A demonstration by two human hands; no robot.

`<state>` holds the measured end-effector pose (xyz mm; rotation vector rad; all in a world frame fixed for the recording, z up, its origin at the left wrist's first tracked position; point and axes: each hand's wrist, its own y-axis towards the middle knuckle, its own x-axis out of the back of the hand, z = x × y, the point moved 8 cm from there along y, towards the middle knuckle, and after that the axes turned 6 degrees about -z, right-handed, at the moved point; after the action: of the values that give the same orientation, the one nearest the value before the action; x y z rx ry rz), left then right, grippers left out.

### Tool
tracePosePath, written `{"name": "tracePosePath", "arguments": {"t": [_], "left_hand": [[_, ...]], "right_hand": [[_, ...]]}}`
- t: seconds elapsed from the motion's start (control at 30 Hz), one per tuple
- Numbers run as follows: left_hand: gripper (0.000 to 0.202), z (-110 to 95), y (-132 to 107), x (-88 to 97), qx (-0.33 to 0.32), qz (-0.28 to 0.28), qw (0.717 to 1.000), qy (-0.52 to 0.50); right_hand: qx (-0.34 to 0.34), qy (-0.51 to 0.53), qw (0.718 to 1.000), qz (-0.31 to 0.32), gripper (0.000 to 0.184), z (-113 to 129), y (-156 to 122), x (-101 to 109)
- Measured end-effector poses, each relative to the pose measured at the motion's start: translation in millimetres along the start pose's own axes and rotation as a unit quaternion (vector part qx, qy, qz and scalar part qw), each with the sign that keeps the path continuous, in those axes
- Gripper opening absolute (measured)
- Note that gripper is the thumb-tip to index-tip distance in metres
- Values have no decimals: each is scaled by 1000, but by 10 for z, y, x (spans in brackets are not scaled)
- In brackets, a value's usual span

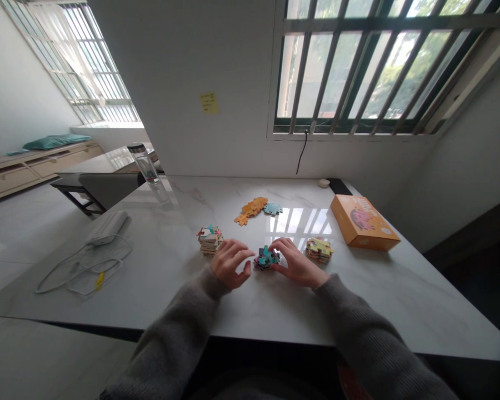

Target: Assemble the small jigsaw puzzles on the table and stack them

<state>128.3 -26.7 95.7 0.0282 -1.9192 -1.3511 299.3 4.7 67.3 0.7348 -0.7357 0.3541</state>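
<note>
A small pile of dark and teal puzzle pieces (267,258) lies on the table in front of me. My right hand (298,264) grips this pile at its right side, thumb on the near edge and fingers on the far edge. Just left of the pile, my left hand (232,265) is open, fingers curved and thumb apart, with a small gap to the pieces. Behind the left hand is a stack of puzzle pieces (209,239), partly hidden by it. Another stack with a yellowish top (319,250) stands right of my right hand.
Orange puzzle pieces (253,208) and light blue ones (273,209) lie farther back. At the right is an orange box (363,222). A white device (107,228) with a looped cable (83,272) lies left; a glass bottle (144,163) stands by the table's left edge.
</note>
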Motion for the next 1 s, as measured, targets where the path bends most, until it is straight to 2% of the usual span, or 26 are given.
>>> {"name": "tracePosePath", "arguments": {"t": [0.03,0.1,0.17,0.23,0.47,0.8,0.9,1.0], "left_hand": [[30,-61,9,-158,9,39,999,-13],[40,-110,12,-373,31,83,995,-38],[47,-84,1,-472,54,99,992,-61],[46,-25,-16,-485,72,98,989,-80],[33,27,-45,-441,91,79,986,-116],[24,-21,-71,-363,79,69,991,-82],[21,12,-63,-243,75,44,995,-57],[21,210,-42,74,81,-18,997,-7]], "right_hand": [[2,3,1000,-4,32,7,1,7],[4,8,1000,-10,33,19,2,18],[4,16,1000,-17,33,30,3,32],[4,28,999,-26,34,44,6,50],[9,54,998,-35,34,113,11,72],[14,49,998,-22,27,136,16,40],[14,41,999,-18,27,135,12,33],[8,33,999,-16,28,129,6,30]]}}
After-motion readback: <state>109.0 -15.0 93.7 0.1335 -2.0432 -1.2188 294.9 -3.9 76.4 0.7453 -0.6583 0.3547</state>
